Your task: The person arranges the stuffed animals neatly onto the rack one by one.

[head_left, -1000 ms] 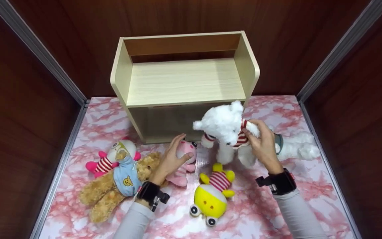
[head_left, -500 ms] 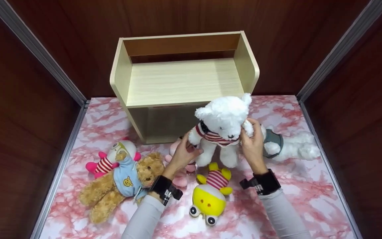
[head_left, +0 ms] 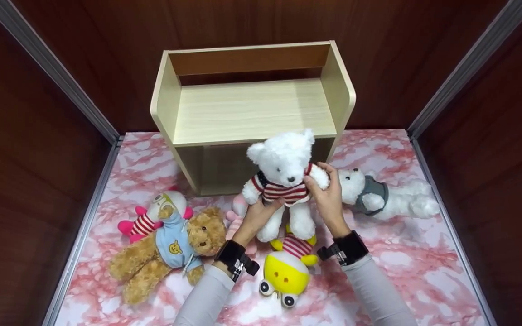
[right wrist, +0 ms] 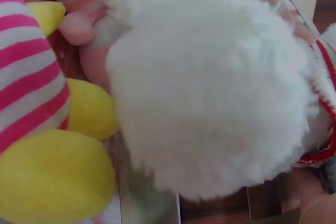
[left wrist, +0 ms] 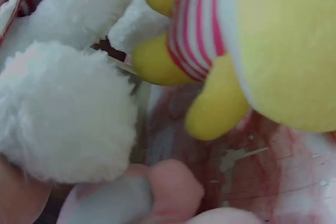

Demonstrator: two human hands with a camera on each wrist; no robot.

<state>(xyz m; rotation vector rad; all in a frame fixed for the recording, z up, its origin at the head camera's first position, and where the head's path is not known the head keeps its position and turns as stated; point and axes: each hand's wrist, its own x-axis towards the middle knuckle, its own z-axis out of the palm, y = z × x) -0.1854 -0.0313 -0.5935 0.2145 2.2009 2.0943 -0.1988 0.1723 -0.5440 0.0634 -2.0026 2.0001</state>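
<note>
A white teddy bear (head_left: pixel 283 158) in a red-and-white striped sweater is held upright in front of the shelf, its face turned toward me. My right hand (head_left: pixel 329 201) grips it at the arm and side of the sweater. Low on its other side, my left hand (head_left: pixel 257 221) holds it, thumb across the front and fingers hidden behind. One fluffy foot (left wrist: pixel 68 114) fills much of the left wrist view; another foot (right wrist: pixel 210 87) fills the right wrist view. Below the bear lies a yellow frog plush (head_left: pixel 287 271), partly covered by its legs.
A pale wooden two-level shelf (head_left: pixel 252 108) stands at the back. A brown teddy bear (head_left: pixel 175 246) and a pink plush with a striped body (head_left: pixel 143 225) lie left. A partly hidden pink plush (head_left: pixel 235 217) is behind my left hand. Another white bear (head_left: pixel 374 194) lies right.
The white bear has swung upright to face me and shifted left and nearer. My left hand has left the pink plush and taken hold of the bear; my right hand has moved left with it.
</note>
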